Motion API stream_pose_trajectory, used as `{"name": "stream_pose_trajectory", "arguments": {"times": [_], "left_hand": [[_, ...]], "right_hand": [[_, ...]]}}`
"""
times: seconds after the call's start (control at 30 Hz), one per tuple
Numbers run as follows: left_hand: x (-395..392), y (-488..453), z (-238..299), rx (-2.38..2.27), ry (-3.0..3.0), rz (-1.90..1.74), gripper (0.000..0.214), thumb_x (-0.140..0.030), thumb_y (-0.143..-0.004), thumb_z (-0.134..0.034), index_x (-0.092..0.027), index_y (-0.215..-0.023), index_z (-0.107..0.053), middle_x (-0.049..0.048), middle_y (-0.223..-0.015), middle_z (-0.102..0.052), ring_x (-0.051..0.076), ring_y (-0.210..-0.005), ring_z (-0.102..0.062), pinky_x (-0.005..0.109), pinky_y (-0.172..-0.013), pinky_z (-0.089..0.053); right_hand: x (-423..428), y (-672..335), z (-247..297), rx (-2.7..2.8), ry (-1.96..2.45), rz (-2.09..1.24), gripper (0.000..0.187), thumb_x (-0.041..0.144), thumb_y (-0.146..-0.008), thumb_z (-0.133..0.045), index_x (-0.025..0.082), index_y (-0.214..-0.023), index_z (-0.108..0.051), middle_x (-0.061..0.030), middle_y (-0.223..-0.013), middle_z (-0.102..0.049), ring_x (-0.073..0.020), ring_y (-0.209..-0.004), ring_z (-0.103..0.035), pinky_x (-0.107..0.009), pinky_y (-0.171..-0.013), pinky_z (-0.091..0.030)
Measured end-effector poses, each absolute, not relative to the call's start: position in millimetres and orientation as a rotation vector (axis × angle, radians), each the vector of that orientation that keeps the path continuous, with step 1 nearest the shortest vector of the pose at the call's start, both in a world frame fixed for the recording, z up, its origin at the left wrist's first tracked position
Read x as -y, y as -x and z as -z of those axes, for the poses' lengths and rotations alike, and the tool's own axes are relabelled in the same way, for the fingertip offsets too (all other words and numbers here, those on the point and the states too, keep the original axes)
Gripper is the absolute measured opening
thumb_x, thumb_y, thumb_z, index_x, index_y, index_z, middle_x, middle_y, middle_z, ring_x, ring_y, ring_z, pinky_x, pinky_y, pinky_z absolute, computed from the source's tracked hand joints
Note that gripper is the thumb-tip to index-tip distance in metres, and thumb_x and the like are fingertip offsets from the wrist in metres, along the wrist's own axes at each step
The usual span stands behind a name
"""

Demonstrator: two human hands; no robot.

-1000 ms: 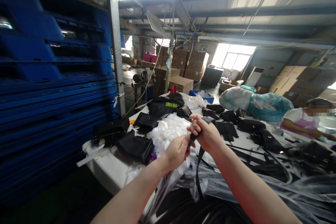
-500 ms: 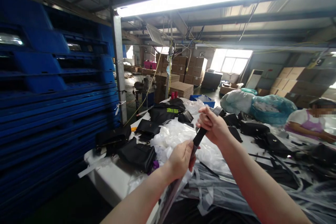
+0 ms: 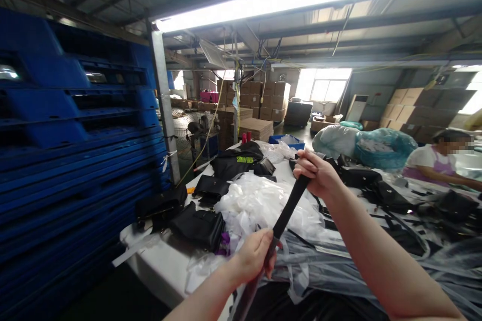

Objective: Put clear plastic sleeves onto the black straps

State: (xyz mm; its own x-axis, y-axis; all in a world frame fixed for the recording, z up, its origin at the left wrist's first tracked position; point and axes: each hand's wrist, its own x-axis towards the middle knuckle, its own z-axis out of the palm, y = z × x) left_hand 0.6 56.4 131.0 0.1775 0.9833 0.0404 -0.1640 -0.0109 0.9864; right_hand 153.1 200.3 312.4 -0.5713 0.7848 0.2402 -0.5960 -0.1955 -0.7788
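A long black strap [image 3: 289, 209] runs slantwise between my two hands above the table. My right hand [image 3: 315, 171] is closed round its upper end. Lower down, my left hand [image 3: 256, 253] pinches the strap, and below that hand it looks greyer, as if inside a clear plastic sleeve. Behind the strap lies a heap of white, filmy plastic [image 3: 259, 198]. Clear plastic strips [image 3: 339, 266] spread over black material beneath my forearms. To the left of my left hand sits a black bag [image 3: 199, 225].
More black bags [image 3: 211, 186] and a black cloth with green lettering [image 3: 237, 163] lie on the white table [image 3: 158, 261]. Blue pallets [image 3: 83, 160] are stacked left of a metal post [image 3: 165, 110]. At right, a person [image 3: 437, 160] sits near large stuffed plastic bags [image 3: 384, 148].
My hands have moved apart along the strap, the right one up and rightward, the left one down. More of the bare black strap shows between them. The view has shifted slightly right.
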Motion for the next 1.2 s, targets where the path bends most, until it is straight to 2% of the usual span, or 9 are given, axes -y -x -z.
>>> {"name": "stream_pose_trajectory", "arguments": {"times": [0.13,0.33,0.63,0.73,0.8,0.93,1.03,1.13,1.2], "left_hand": [[-67,-9,-162,-0.880,-1.211,-1.266,0.063,-0.076,-0.084,-0.042,-0.014,-0.090,-0.055,-0.0041,-0.048,-0.050,0.008,-0.035,-0.044,0.018,-0.034,-0.035],[-77,-11,-214,-0.832,-1.289,-1.415,0.059,-0.074,-0.086,-0.041,-0.016,-0.085,-0.053,-0.0045,-0.048,-0.049,0.008,-0.034,-0.043,0.018,-0.034,-0.033],[-63,-15,-143,-1.018,-1.401,-1.252,0.063,-0.072,-0.089,-0.034,-0.014,-0.092,-0.057,-0.0050,-0.046,-0.045,0.008,-0.035,-0.040,0.017,-0.035,-0.025],[-66,-20,-157,-0.991,-1.390,-1.332,0.063,-0.071,-0.091,-0.034,-0.013,-0.094,-0.058,-0.0044,-0.047,-0.046,0.008,-0.036,-0.041,0.018,-0.036,-0.027],[-70,-22,-177,-0.975,-1.400,-1.395,0.062,-0.071,-0.091,-0.033,-0.013,-0.093,-0.057,-0.0038,-0.048,-0.047,0.008,-0.036,-0.042,0.018,-0.036,-0.028],[-78,-20,-209,-0.974,-1.470,-1.474,0.060,-0.071,-0.091,-0.033,-0.016,-0.076,-0.052,-0.0020,-0.047,-0.048,0.009,-0.035,-0.044,0.019,-0.037,-0.030],[-78,-18,-211,-0.991,-1.485,-1.433,0.059,-0.071,-0.090,-0.034,-0.016,-0.078,-0.053,-0.0036,-0.046,-0.046,0.008,-0.034,-0.041,0.019,-0.035,-0.028],[-73,-16,-200,-1.031,-1.472,-1.350,0.059,-0.070,-0.091,-0.033,-0.016,-0.089,-0.055,-0.0059,-0.047,-0.044,0.008,-0.033,-0.038,0.019,-0.034,-0.026],[-70,-13,-190,-1.063,-1.487,-1.284,0.059,-0.069,-0.092,-0.032,-0.015,-0.088,-0.056,-0.0061,-0.046,-0.044,0.008,-0.033,-0.038,0.019,-0.034,-0.027]], "right_hand": [[-173,-138,-304,1.259,0.218,-1.858,0.019,0.034,-0.089,-0.067,0.015,-0.085,-0.065,0.0120,-0.047,-0.022,-0.0038,-0.040,-0.017,-0.018,-0.052,-0.042],[-134,-120,-290,1.440,0.277,-1.793,0.028,0.046,-0.086,-0.067,0.018,-0.082,-0.064,0.0104,-0.048,-0.029,-0.0055,-0.041,-0.026,-0.026,-0.060,-0.046],[-170,-156,-311,1.264,0.349,-1.667,0.029,0.044,-0.081,-0.073,0.017,-0.083,-0.065,0.0106,-0.049,-0.031,-0.0046,-0.043,-0.030,-0.025,-0.064,-0.047],[-162,-149,-303,1.346,0.327,-1.697,0.028,0.045,-0.083,-0.071,0.018,-0.081,-0.065,0.0103,-0.047,-0.034,-0.0049,-0.042,-0.031,-0.027,-0.068,-0.048],[-151,-140,-295,1.401,0.318,-1.687,0.031,0.050,-0.083,-0.070,0.019,-0.082,-0.066,0.0083,-0.048,-0.040,-0.0072,-0.045,-0.039,-0.028,-0.069,-0.049],[-131,-128,-277,1.571,0.457,-1.656,0.042,0.060,-0.081,-0.065,0.019,-0.085,-0.070,-0.0035,-0.073,-0.064,-0.0137,-0.062,-0.056,-0.025,-0.055,-0.044],[-132,-131,-271,1.561,0.528,-1.672,0.046,0.062,-0.080,-0.064,0.018,-0.089,-0.073,-0.0057,-0.082,-0.068,-0.0144,-0.065,-0.059,-0.023,-0.050,-0.042],[-150,-144,-272,1.361,0.535,-1.651,0.047,0.060,-0.080,-0.066,0.016,-0.094,-0.073,-0.0057,-0.076,-0.069,-0.0153,-0.070,-0.063,-0.023,-0.059,-0.049],[-166,-154,-271,1.245,0.573,-1.597,0.045,0.056,-0.079,-0.069,0.014,-0.093,-0.073,-0.0059,-0.073,-0.069,-0.0155,-0.071,-0.065,-0.024,-0.067,-0.053]]}}
